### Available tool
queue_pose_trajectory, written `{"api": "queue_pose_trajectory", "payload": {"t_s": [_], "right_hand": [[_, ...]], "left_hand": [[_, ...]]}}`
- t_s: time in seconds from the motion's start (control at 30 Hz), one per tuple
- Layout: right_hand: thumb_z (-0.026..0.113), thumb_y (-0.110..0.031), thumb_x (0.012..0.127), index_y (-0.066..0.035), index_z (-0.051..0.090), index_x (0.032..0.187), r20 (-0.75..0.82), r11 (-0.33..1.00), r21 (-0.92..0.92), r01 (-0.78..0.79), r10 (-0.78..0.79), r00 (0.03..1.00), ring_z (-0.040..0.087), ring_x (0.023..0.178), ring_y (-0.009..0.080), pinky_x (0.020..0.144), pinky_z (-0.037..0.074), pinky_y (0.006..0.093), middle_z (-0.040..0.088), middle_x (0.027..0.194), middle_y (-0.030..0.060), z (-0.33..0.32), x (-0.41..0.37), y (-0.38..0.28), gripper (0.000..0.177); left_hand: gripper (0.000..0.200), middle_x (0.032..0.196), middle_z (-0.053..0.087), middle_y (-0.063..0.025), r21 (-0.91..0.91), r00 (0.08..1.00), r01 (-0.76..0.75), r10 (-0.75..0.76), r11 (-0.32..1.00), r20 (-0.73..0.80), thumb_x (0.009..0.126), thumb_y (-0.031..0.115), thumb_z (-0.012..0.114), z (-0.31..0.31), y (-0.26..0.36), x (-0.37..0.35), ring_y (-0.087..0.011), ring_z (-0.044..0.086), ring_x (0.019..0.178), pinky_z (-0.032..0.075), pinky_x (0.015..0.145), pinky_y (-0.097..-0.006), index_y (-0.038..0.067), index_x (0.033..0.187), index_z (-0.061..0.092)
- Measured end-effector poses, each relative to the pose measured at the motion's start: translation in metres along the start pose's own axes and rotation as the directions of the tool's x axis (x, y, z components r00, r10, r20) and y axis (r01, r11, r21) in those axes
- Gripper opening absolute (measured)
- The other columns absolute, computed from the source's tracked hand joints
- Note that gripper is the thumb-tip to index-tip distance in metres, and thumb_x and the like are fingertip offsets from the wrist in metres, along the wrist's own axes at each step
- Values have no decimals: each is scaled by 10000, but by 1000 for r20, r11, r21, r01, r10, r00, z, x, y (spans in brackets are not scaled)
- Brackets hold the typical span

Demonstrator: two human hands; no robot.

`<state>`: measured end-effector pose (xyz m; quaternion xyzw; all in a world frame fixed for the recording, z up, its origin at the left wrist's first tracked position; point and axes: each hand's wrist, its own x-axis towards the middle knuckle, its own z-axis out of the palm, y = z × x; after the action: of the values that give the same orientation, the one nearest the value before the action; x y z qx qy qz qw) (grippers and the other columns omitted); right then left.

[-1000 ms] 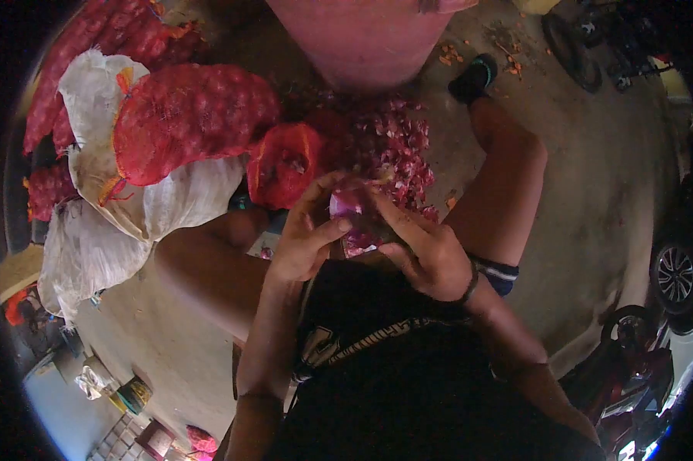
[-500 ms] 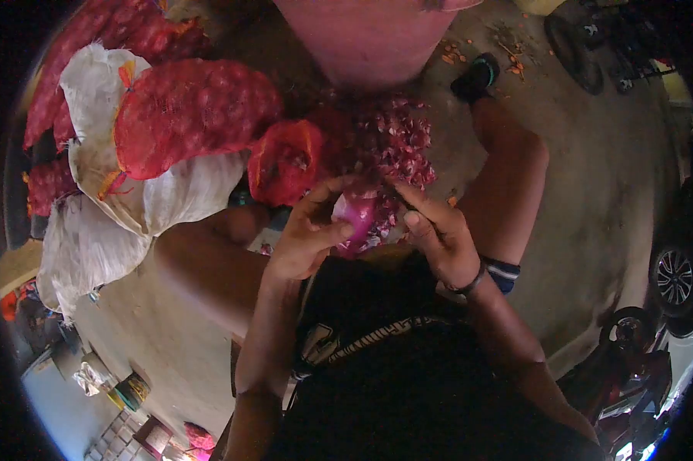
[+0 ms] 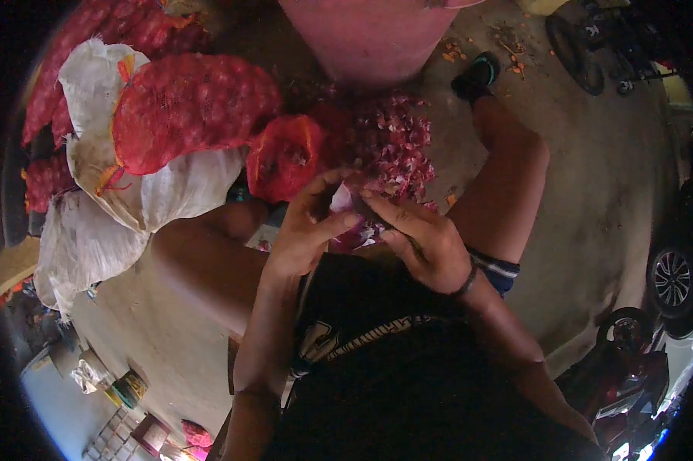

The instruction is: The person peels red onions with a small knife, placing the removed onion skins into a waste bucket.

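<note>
My left hand [image 3: 300, 234] is closed round a red onion [image 3: 342, 200], its thumb along the near side and its fingers curled behind. The fingers of my right hand [image 3: 431, 242] lie against the onion's right side, partly hiding it, with the thumb bent below. Beneath and beyond both hands spreads a pile of purple onion skins [image 3: 396, 146]. Close to my left fingers is an open red mesh bag [image 3: 285, 157]; its contents are hard to make out.
A full red mesh sack of onions [image 3: 200, 107] rests on white woven sacks [image 3: 192, 192] at the left. Ahead stands a large pink tub [image 3: 369, 38]. My sandalled foot [image 3: 477, 74] is on the concrete floor [image 3: 592, 184]. A motorbike [image 3: 631, 361] is at the lower right.
My right hand has moved left and inward, its fingers now against the onion and its thumb bent in. My left hand stays nearly in place, still holding the onion.
</note>
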<state>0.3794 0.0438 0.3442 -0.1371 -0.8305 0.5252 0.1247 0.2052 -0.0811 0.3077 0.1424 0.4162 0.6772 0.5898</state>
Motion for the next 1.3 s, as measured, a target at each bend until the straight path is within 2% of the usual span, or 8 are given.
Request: {"api": "queue_pose_trajectory", "payload": {"t_s": [0.1, 0.27, 0.47, 0.8, 1.0, 1.13, 1.23, 1.3], "right_hand": [[551, -63, 942, 17, 503, 1354, -116, 987, 133, 93, -77, 990, 566, 1215, 341, 1024, 429, 373, 577, 1302, 222, 5, -2, 11, 422], [478, -120, 1007, 39, 480, 1365, -17, 821, 532, -208, 255, 967, 502, 1283, 235, 1089, 342, 336, 553, 1361, 175, 5, -8, 5, 391], [453, -166, 1029, 43, 454, 1385, -105, 759, 612, -222, 356, 928, 463, 1295, 198, 1095, 324, 323, 521, 1396, 154, 9, -10, 14, 413], [678, -179, 888, 41, 534, 1231, -351, 994, -53, -92, 68, 934, 625, 970, 300, 851, 473, 344, 616, 1047, 211, -4, 13, 3, 431], [688, -147, 876, 25, 573, 1038, -287, 960, 147, -239, 273, 918, 636, 723, 277, 701, 496, 348, 629, 768, 149, -6, 34, 32, 262], [652, -116, 891, 9, 522, 1286, -448, 991, -137, 6, -67, 891, 647, 818, 328, 751, 504, 357, 629, 1003, 220, -4, 29, 39, 434], [631, -149, 907, -12, 436, 1407, -324, 949, -279, 144, -235, 916, 640, 879, 386, 777, 515, 386, 600, 1088, 254, -14, 14, 11, 554], [621, -165, 914, -15, 422, 1421, -197, 979, -112, 169, -189, 962, 631, 908, 411, 787, 520, 410, 602, 1099, 258, 0, 4, 6, 565]], "left_hand": [[674, 1309, 542, -94, 13, 1000, 4, -4, 1000, 1, 776, 43, 769, 4, 2, -1, -204, 500, 1235, 391, 1054, -349, 2, 1369, 451], [696, 1297, 547, -88, 96, 1000, 19, -20, 995, 5, 754, 31, 786, 6, 8, -3, -194, 526, 1200, 410, 1037, -331, 7, 1368, 459], [712, 1287, 552, -85, 219, 999, -3, -6, 976, 40, 733, 18, 803, 4, 9, -5, -189, 530, 1192, 411, 1040, -334, 7, 1360, 467], [749, 1306, 516, -96, 115, 998, 58, -60, 992, 17, 741, -44, 773, 9, 11, -5, -192, 520, 1211, 420, 1048, -353, 14, 1391, 404], [740, 1350, 489, -94, 72, 993, -26, 18, 997, 116, 728, 3, 793, 9, 5, -5, -204, 473, 1269, 401, 1064, -359, 22, 1370, 425], [750, 1385, 472, -99, -16, 997, -82, 82, 997, 6, 727, 86, 812, 9, 6, 0, -216, 436, 1307, 364, 1091, -364, 23, 1369, 430], [742, 1392, 467, -102, -39, 993, -93, 89, 995, -80, 738, 107, 807, 1, 4, 3, -216, 443, 1300, 350, 1099, -365, 11, 1368, 426], [722, 1382, 470, -96, -52, 992, -78, 72, 996, -102, 740, 98, 803, 10, 10, 2, -213, 445, 1295, 358, 1091, -365, 8, 1354, 434]]}}
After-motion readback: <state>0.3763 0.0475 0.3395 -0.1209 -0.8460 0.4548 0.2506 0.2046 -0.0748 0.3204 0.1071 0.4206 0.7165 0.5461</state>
